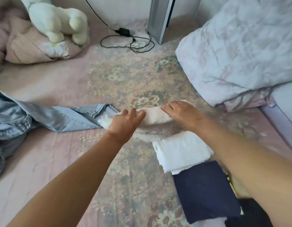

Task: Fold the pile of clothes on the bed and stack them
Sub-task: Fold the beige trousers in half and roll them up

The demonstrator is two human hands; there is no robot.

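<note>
Pressing down with flat, spread fingers, the left hand (125,122) and right hand (181,114) rest on a pale cream folded cloth garment (156,117) at the middle of the floral quilted bedspread (125,76). Light blue denim jeans (43,117) sprawl at nine o'clock. A folded white cloth (181,151) overlaps a folded navy garment (206,192) at five o'clock.

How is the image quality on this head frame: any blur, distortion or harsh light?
Head view: soft, even daylight, no glare; wide-angle bending shows at the edges, as on the jeans; the right hand and its forearm look slightly motion-smeared; the left hand on the pale garment is sharper.
</note>
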